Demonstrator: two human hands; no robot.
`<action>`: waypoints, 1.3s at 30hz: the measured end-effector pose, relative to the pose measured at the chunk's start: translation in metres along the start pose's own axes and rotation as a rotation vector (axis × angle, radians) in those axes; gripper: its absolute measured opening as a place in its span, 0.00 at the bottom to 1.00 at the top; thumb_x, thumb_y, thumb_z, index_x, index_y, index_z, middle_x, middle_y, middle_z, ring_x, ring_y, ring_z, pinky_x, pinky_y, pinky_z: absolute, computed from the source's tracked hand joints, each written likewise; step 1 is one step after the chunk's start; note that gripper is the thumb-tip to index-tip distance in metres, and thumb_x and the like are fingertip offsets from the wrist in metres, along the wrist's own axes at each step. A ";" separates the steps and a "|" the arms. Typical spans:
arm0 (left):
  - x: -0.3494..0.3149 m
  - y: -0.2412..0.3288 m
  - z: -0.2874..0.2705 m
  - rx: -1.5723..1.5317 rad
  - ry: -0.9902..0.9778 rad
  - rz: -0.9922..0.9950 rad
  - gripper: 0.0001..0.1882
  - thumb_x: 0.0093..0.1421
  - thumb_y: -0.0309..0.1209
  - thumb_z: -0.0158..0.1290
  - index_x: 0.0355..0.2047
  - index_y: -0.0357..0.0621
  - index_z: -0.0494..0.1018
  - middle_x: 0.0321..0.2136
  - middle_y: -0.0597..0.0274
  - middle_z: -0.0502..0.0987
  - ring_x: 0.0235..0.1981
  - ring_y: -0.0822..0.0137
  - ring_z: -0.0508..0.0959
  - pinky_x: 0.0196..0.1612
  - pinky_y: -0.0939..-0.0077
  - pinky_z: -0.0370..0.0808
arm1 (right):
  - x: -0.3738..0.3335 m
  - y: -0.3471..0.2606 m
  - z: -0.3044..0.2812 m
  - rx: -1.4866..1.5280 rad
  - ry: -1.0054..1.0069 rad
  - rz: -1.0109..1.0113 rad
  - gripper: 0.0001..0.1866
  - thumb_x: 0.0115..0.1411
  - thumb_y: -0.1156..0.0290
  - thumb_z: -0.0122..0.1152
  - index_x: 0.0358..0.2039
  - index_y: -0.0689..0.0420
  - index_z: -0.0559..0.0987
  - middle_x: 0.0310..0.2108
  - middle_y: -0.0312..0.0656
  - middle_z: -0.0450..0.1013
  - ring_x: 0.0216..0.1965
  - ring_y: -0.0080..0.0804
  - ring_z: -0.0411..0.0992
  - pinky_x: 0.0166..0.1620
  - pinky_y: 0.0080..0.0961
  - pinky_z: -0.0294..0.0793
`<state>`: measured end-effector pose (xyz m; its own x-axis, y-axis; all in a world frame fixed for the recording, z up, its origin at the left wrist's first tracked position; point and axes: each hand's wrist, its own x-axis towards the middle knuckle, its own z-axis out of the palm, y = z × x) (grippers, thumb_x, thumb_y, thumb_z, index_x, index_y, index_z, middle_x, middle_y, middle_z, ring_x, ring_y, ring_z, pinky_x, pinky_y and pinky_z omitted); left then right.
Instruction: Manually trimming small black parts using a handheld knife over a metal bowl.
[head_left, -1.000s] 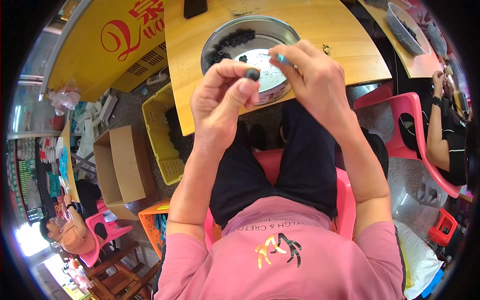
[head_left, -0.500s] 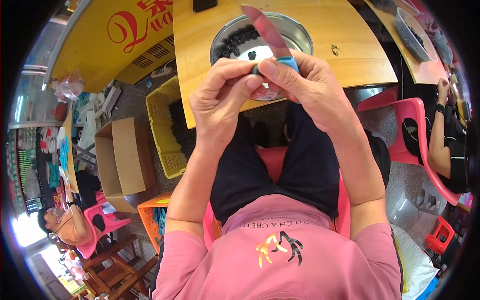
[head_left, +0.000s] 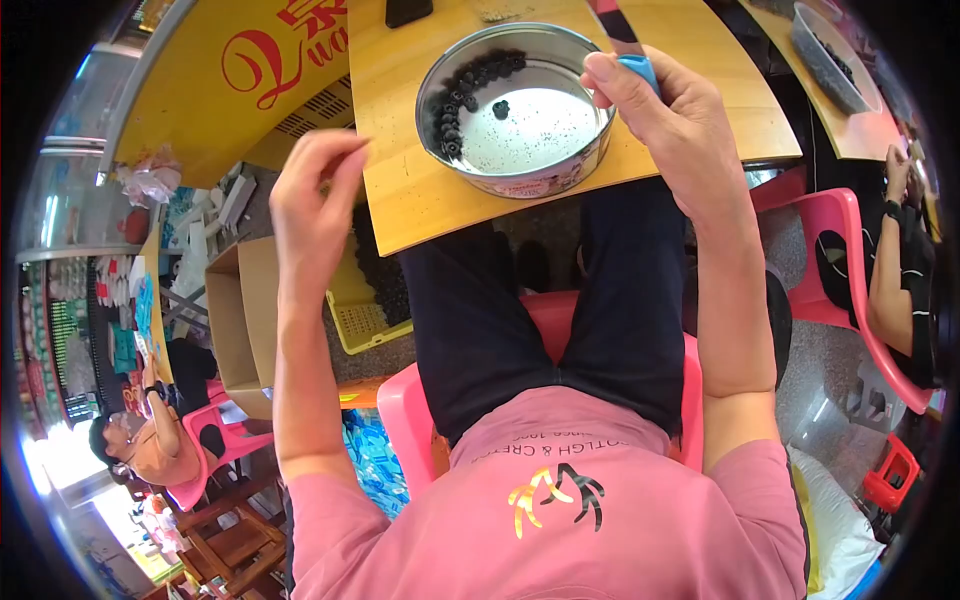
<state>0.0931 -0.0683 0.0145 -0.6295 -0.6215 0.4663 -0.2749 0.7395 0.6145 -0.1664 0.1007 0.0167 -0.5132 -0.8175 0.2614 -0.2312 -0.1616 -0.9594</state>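
My right hand (head_left: 680, 130) is closed round the blue handle of a knife (head_left: 618, 28), its blade pointing away from me past the tin's right rim. My left hand (head_left: 315, 195) hangs off the left edge of the table, above the yellow crate. Its fingers are bent in against the thumb and a little blurred; whatever they hold, if anything, I cannot make out. Between my hands stands a round metal tin (head_left: 530, 183). Small black ring-shaped pieces (head_left: 455, 110) line its left side, and a single black piece (head_left: 501, 110) lies on its speckled bottom.
Below the wooden table (head_left: 400, 220) on the left, the yellow crate (head_left: 372, 328) contains many dark pieces. Beside it stands a cardboard box (head_left: 245, 320). A clear bowl (head_left: 830, 60) rests on another table at right. Other people sit at both sides on pink chairs (head_left: 850, 250).
My hands were together over the tin, pinching a small dark piece beside the knife. They have parted: the left swung left past the table edge, the right moved right with the knife.
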 end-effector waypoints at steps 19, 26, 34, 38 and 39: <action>0.085 0.006 0.111 0.441 -0.705 0.131 0.12 0.54 0.27 0.54 0.39 0.40 0.74 0.35 0.48 0.78 0.40 0.48 0.77 0.45 0.60 0.73 | 0.010 0.012 -0.005 -0.005 -0.062 -0.057 0.15 0.63 0.62 0.60 0.37 0.64 0.79 0.25 0.30 0.71 0.31 0.15 0.67 0.37 0.14 0.65; 0.067 0.040 0.096 -0.424 -0.347 -0.058 0.12 0.57 0.23 0.57 0.42 0.35 0.72 0.32 0.57 0.79 0.34 0.67 0.80 0.39 0.76 0.75 | 0.008 0.010 -0.004 0.077 -0.037 -0.031 0.13 0.62 0.62 0.61 0.34 0.61 0.80 0.25 0.29 0.71 0.26 0.11 0.63 0.30 0.12 0.60; 0.030 0.067 0.104 -0.742 0.023 0.155 0.17 0.53 0.17 0.61 0.42 0.40 0.71 0.37 0.66 0.72 0.33 0.77 0.74 0.38 0.83 0.72 | -0.005 0.005 0.026 0.572 -0.100 0.128 0.11 0.59 0.62 0.66 0.36 0.56 0.80 0.18 0.25 0.67 0.19 0.10 0.60 0.23 0.11 0.55; 0.025 0.068 0.100 -0.711 -0.020 0.130 0.15 0.53 0.16 0.60 0.40 0.39 0.71 0.37 0.65 0.73 0.33 0.77 0.75 0.38 0.83 0.73 | -0.007 0.003 0.026 0.548 -0.117 0.177 0.11 0.58 0.62 0.67 0.36 0.56 0.80 0.19 0.25 0.67 0.19 0.10 0.59 0.22 0.11 0.55; 0.024 0.067 0.099 -0.683 -0.059 0.153 0.14 0.54 0.16 0.60 0.40 0.39 0.72 0.37 0.64 0.73 0.34 0.76 0.75 0.38 0.84 0.73 | -0.006 0.003 0.025 0.514 -0.119 0.183 0.11 0.58 0.63 0.67 0.35 0.56 0.80 0.19 0.25 0.68 0.19 0.10 0.59 0.22 0.11 0.55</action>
<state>-0.0121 -0.0078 0.0044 -0.6684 -0.4941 0.5560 0.3259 0.4774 0.8160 -0.1429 0.0915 0.0097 -0.4037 -0.9094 0.1002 0.3008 -0.2353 -0.9242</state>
